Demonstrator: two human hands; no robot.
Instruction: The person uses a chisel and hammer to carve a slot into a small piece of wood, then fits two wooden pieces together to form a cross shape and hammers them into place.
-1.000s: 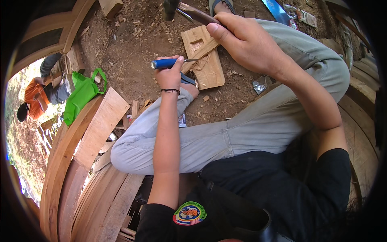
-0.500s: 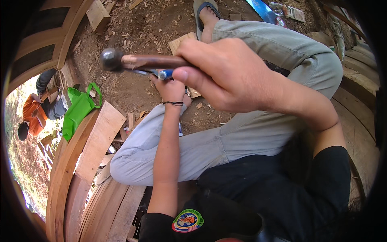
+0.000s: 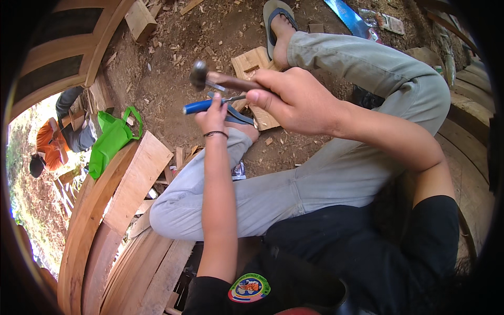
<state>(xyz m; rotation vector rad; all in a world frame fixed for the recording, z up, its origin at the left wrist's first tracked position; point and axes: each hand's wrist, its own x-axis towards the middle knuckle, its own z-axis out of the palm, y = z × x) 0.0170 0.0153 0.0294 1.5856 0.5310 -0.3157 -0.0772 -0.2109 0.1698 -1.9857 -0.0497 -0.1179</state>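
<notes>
My right hand (image 3: 302,102) is wrapped round the wooden handle of a hammer (image 3: 233,81), whose dark, rounded metal head points left and is slightly blurred. Just below the hammer, my left hand (image 3: 211,118) grips a blue-handled chisel (image 3: 196,107). The chisel lies sideways, handle to the left and metal blade toward my right hand. Beyond both hands, a wooden block (image 3: 253,59) with a cut slot rests on the ground by my sandalled foot (image 3: 283,34). Its middle is partly hidden behind the hammer and my right hand.
A green bag (image 3: 113,142) hangs over curved timber at the left, near a loose plank (image 3: 137,181). Another person in orange (image 3: 50,144) crouches farther left. A blue saw blade (image 3: 346,16) lies at the far right. Wood chips cover the dirt ground.
My right hand and the hammer have dropped away from the camera, the hammer head shifting right. The chisel has swung so that its blue handle now points left, clear of my right hand.
</notes>
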